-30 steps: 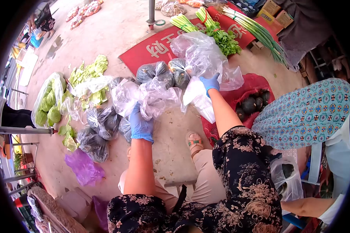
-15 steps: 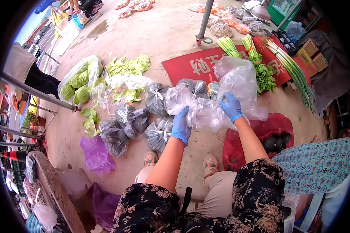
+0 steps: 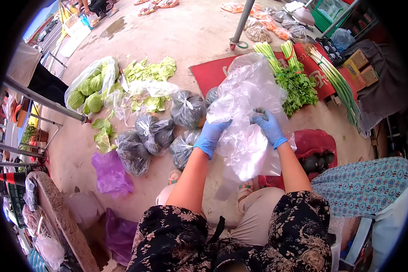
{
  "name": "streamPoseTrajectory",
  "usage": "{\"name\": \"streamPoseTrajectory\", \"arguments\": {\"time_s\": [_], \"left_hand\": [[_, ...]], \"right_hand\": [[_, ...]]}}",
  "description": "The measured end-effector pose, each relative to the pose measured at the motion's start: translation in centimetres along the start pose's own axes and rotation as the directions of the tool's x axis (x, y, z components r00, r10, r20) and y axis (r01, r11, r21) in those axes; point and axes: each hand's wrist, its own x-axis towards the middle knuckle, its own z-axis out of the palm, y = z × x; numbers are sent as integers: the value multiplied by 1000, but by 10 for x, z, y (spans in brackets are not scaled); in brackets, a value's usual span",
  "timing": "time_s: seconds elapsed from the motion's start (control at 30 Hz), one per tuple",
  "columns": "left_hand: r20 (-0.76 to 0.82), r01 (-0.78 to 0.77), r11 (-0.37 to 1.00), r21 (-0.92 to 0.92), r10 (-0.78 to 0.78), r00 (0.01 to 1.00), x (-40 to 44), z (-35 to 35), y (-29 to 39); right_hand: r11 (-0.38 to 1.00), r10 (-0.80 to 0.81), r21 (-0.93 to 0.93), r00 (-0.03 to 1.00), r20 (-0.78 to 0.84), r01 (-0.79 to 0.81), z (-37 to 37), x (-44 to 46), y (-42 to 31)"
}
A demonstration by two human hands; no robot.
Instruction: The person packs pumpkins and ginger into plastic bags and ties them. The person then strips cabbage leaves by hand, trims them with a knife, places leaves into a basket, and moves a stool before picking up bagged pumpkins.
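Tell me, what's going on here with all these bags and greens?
A person wearing blue gloves has a loose mass of clear plastic up in front of them, gripped by the left hand and the right hand. On the ground to the left sit several knotted bags with dark contents, and beyond them a bag of cabbages. Leafy bunches lie ahead to the right, and a red sack sits by the right arm.

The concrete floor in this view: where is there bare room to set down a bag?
The widest bare floor lies beyond the loose leaves, left of the red sheet. A smaller patch lies between the upper purple bag and left trouser leg. Dark bags crowd the floor beside the left hand.
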Motion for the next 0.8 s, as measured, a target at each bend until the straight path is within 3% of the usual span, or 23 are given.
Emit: {"name": "streamPoseTrajectory", "arguments": {"time_s": [0.03,0.07,0.1,0.13,0.17,0.2,0.27,0.37,0.47,0.5,0.53,0.6,0.63,0.67,0.7,0.73,0.8], "left_hand": [[55,-72,988,140,65,996,2,-6,-6],[125,-35,945,326,-7,992,-14,3,24],[206,-91,920,382,11,979,-18,6,28],[286,-156,889,431,29,958,-20,8,28],[384,-280,876,393,121,916,-17,6,18],[383,-265,804,532,51,922,-13,1,10],[344,-234,596,768,-77,936,-3,-16,-4],[297,-253,600,759,26,955,21,-37,-24],[273,-293,589,753,126,954,63,-55,-67],[243,-269,685,677,138,960,77,-53,-69],[191,-237,588,773,140,972,91,-48,-58],[88,-140,739,659,109,990,107,-21,-18],[97,-268,749,606,265,959,152,-33,-36],[129,-285,647,708,279,952,160,-20,-7],[155,-396,447,802,485,861,185,-23,-4],[177,-363,218,906,585,792,197,-16,8],[214,-407,106,907,716,664,216,1,31]], "right_hand": [[995,55,-81,997,-45,-59,-4,3,12],[958,1,-287,1000,-11,-4,-6,8,33],[877,-53,-477,998,22,57,-8,14,54],[711,-240,-629,949,206,316,1,16,60],[464,-410,-699,832,375,544,11,18,64],[197,-587,-610,590,554,768,28,14,51],[354,-564,-616,686,460,704,48,15,57],[289,-580,-691,696,423,662,53,51,75],[360,-200,-843,915,349,400,47,73,34],[365,-229,-869,937,263,333,45,88,32],[370,-260,-891,950,173,264,42,105,28],[310,-486,-910,868,96,275,32,135,21],[304,-580,-905,812,73,298,24,145,8],[294,-666,-901,745,47,320,18,149,-11],[155,-700,-948,708,93,278,16,150,-31],[16,-727,-974,671,145,228,11,150,-51],[-2,-875,-966,467,127,258,2,148,-77]]}}
